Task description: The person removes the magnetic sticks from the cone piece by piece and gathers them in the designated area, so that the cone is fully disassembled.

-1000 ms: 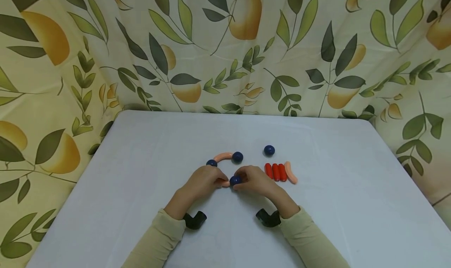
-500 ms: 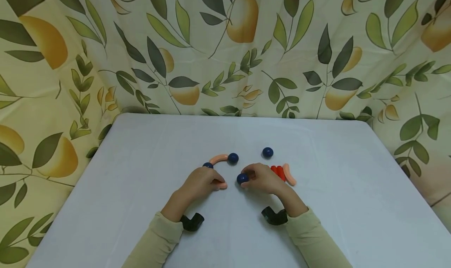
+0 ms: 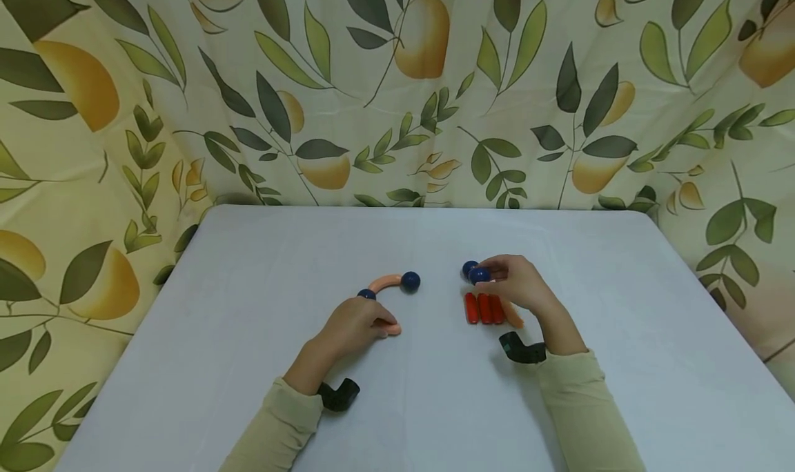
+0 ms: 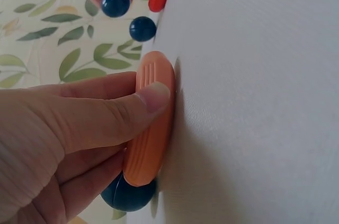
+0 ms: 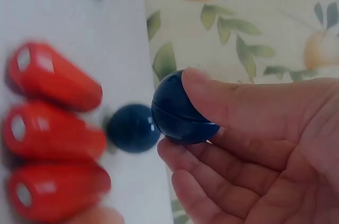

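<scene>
My left hand (image 3: pixel 350 327) pinches a peach-orange curved toy rod (image 4: pixel 151 139) with ridged sides, resting near the table surface at the middle. In the head view, a blue ball (image 3: pixel 366 294) shows just beyond that hand, partly hidden by it. It meets another curved peach rod (image 3: pixel 386 280) that ends at a second blue ball (image 3: pixel 410 281). My right hand (image 3: pixel 515 282) holds a blue ball (image 5: pixel 183 110) between thumb and fingers. That ball is lifted, and a loose blue ball (image 5: pixel 132 128) sits just behind it on the table.
Several red ridged rods (image 3: pixel 484 309) lie side by side below the right hand, with a curved peach rod (image 3: pixel 513 315) beside them, partly covered by that hand. Black wrist cameras (image 3: pixel 339 395) hang at both wrists. A patterned curtain (image 3: pixel 397 113) stands behind the white table (image 3: pixel 279 244).
My right hand has carried its blue ball away from the left hand's rod, rightward and farther back to beside the loose ball. The left hand keeps its pinch almost in place.
</scene>
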